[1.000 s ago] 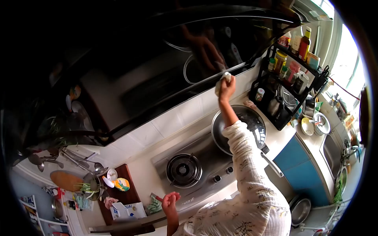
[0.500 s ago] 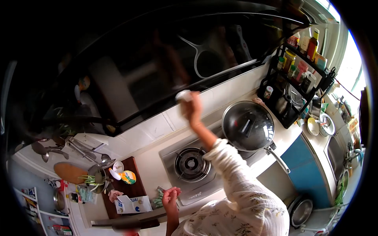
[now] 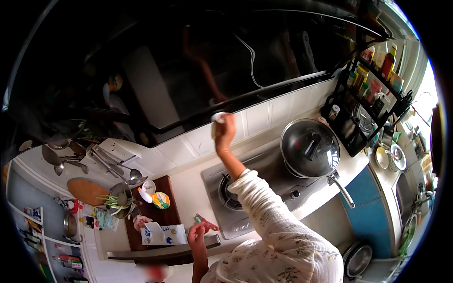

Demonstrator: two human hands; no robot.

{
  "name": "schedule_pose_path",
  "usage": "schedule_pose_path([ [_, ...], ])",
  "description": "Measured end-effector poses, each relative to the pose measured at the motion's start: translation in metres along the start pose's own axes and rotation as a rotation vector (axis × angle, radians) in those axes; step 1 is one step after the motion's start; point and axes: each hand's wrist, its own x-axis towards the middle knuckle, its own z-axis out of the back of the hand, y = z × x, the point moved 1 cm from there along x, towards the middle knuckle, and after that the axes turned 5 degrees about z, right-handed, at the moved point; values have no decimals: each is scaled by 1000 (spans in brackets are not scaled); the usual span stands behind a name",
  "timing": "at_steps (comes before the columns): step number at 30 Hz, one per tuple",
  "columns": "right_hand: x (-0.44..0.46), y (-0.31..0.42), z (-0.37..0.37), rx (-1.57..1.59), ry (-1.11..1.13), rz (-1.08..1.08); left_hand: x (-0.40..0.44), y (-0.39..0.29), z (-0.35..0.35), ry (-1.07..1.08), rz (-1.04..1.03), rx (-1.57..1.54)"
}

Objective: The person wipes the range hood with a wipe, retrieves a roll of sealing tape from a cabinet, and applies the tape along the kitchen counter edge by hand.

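Bright daylight enters at the right of a kitchen with a long cream-white counter (image 3: 188, 192) beneath a glossy black range hood (image 3: 222, 56), whose dark surface mirrors the room. A person in a cream sleeve printed with sprigs (image 3: 273, 203) reaches across a stainless-steel gas stove (image 3: 262, 167). Their right hand (image 3: 225, 132) is raised, fingers closed around a small, soft-looking white wad (image 3: 217, 116) at the hood's lower edge; whether the wad touches the hood, I cannot tell. The left hand (image 3: 198, 233) is low above the counter's front, fingers loosely bent; whether it grips anything is unclear. Just beside it, a white and blue printed packet (image 3: 170, 236) lies partly over a dark brown wooden board (image 3: 165, 218), which also bears a white and orange spray bottle (image 3: 160, 200). At the stove's right end sits a dark round pan with a domed glass lid (image 3: 309, 148), near a black metal rack (image 3: 377, 77) of jars and bottles.
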Motion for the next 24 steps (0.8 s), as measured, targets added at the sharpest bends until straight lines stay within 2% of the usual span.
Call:
schedule_pose_path([
  [1,-12,6,-9,41,124,-69,1,0,1,12,-10,-5],
  [3,-24,14,-10,29,323,-31,1,-2,1,38,-18,-21],
  [4,-24,5,-7,126,247,44,0,-3,2,50,-15,-31],
  [6,-3,-14,22,108,118,-93,1,-5,5,51,-27,-36],
  [7,19,-22,41,158,36,-43,-1,-4,9,41,-32,-26],
  [8,42,-14,60,164,-53,-104,-4,-3,13,29,-35,-16],
  [9,60,-30,73,69,-153,-104,-7,-1,17,23,-25,-20],
  [11,84,-43,78,146,-254,-3,-13,4,31,10,-8,-27],
  [15,49,-10,14,98,-161,73,-20,5,57,-75,-22,15],
  [17,8,24,-20,16,-53,211,-21,0,67,-135,-37,2],
  [19,-36,51,-54,82,94,110,-21,-1,80,-165,-48,-8],
  [20,-57,45,-73,88,107,236,-21,-2,84,-172,-38,-2],
  [21,-76,56,-81,114,243,85,-20,-3,87,-179,-29,3],
  [24,-85,64,-92,95,401,332,-21,-7,88,-175,-30,-6],
])
